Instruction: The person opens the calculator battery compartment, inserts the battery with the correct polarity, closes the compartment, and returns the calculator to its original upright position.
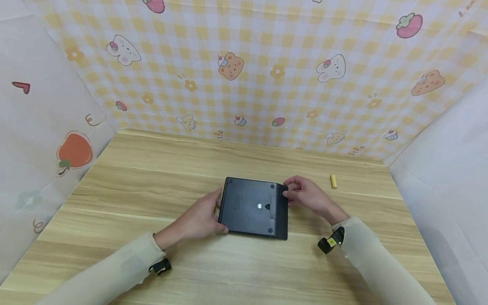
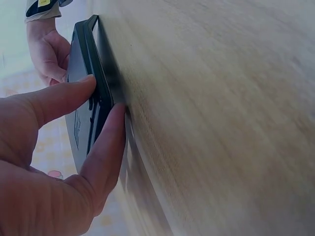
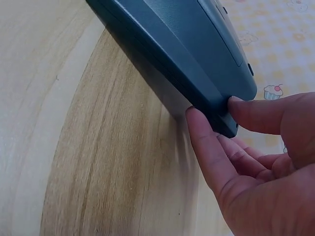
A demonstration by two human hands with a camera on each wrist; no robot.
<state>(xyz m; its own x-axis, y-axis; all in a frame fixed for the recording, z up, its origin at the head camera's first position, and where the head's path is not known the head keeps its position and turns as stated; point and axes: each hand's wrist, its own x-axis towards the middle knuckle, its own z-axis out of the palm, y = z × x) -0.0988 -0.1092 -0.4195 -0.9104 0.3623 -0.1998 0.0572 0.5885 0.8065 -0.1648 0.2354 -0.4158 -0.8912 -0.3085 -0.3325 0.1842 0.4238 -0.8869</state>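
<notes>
A dark calculator (image 1: 248, 207) is held underside up over the wooden table, showing round feet at its corners, a battery cover (image 1: 272, 207) and a small silver sticker. My left hand (image 1: 202, 214) grips its left edge; in the left wrist view the thumb lies on the casing (image 2: 81, 98) and a finger sits under the rim. With thumb and fingers, my right hand (image 1: 306, 195) pinches the far right corner, at the thicker sloped end. In the right wrist view, that end of the casing (image 3: 182, 59) is tilted, with a shadow on the wood beneath it.
A small yellow battery (image 1: 333, 181) lies on the table (image 1: 152, 169) beyond my right hand. Behind the table hangs a yellow checked cloth (image 1: 259, 93) with cartoon prints. Pale cloth walls (image 1: 34, 114) stand at both sides.
</notes>
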